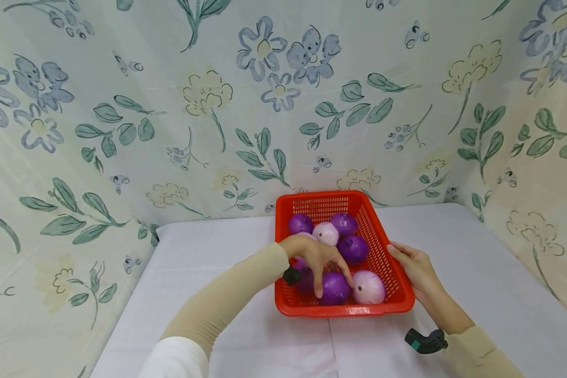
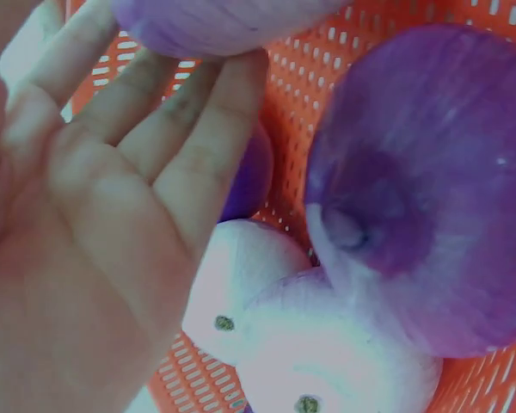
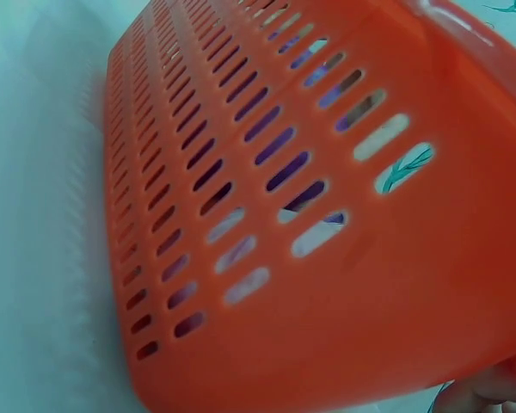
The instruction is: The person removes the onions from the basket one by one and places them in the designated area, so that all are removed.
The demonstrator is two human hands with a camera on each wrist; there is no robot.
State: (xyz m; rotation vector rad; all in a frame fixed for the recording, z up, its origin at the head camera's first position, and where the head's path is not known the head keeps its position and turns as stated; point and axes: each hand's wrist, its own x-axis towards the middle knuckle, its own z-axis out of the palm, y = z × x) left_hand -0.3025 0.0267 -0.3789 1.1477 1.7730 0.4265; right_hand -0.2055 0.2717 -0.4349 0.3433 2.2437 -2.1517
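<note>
My left hand [image 1: 317, 256] reaches down into a red plastic basket [image 1: 397, 283]. Its thumb and fingers span a purple onion [image 1: 335, 289] near the basket's front wall; in the left wrist view the fingertips touch an onion [image 2: 224, 21] at the top edge. A pale onion [image 1: 369, 287] lies just right of those fingers. My right hand [image 1: 418, 268] grips the basket's right rim, thumb on top. Only a bit of the right fingers [image 3: 490, 391] shows in the right wrist view, by the slotted basket wall [image 3: 344, 301].
Several more onions lie farther back in the basket, among them a pale one [image 1: 326, 233] and a purple one [image 1: 353, 249]. The basket stands on a white-covered table [image 1: 208, 262]. Behind it hangs a flowered curtain [image 1: 170, 131].
</note>
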